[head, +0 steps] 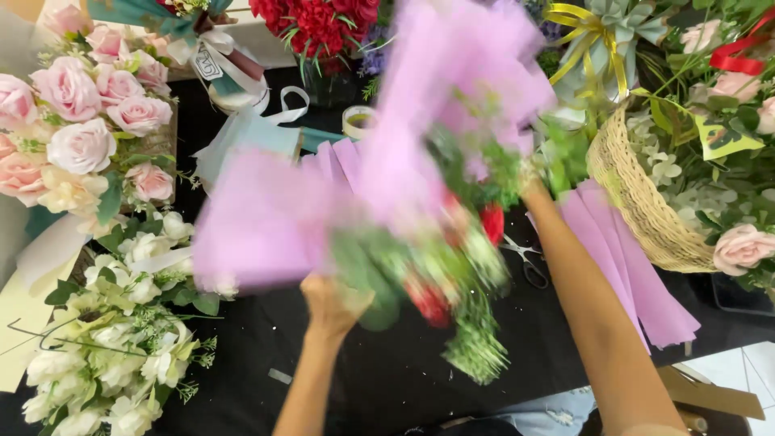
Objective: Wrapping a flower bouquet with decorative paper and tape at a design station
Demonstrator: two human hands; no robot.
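Left hand [329, 305] grips the blurred lilac-paper-wrapped bouquet of red and green flowers [428, 202] from below; right hand [529, 179] clasps its far side above the black counter [387, 371]; grip unclear.

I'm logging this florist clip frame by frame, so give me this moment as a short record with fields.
Setting: black worktable crowded with flowers
Left hand: grips the bouquet from below
Right hand: reaches into the bouquet's far side, mostly hidden
Bouquet: red flowers and greenery in pink wrapping paper, motion-blurred
Left side: pink roses, white flowers
Right side: wicker basket, pink paper sheets
Tools: scissors on the table
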